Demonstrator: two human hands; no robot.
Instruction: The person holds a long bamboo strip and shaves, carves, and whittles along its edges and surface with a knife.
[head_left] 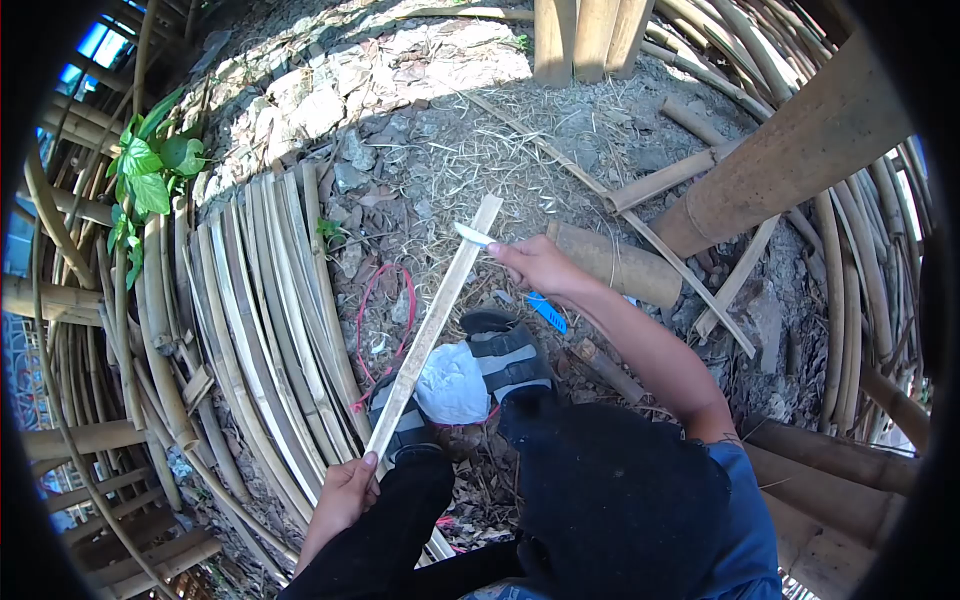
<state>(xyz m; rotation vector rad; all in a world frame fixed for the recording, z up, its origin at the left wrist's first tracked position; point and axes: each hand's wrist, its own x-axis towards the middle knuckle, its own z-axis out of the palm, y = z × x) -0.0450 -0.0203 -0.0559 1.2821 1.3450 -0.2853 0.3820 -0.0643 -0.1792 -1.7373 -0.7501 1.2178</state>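
Observation:
A long, flat bamboo strip (430, 325) slants across the middle, over the sandalled feet. Its lower end is gripped by my left hand (347, 492), thumb on top. Near the upper end, my right hand (535, 264) is closed on a knife (472, 235), whose pale blade lies across the strip. The knife's handle is mostly hidden in the fingers. Between the sandals (512, 360) rests a crumpled white bag (453, 384). A blue plastic object (547, 312) lies on the ground just below my right hand.
Many split bamboo strips (265, 330) lie side by side at the left. A thick bamboo piece (615, 262) and crossed bamboo lengths (680, 180) are at the right, beside a large slanted pole (790, 150). Red string (362, 300) lies near the feet. A leafy plant (145, 165) stands upper left.

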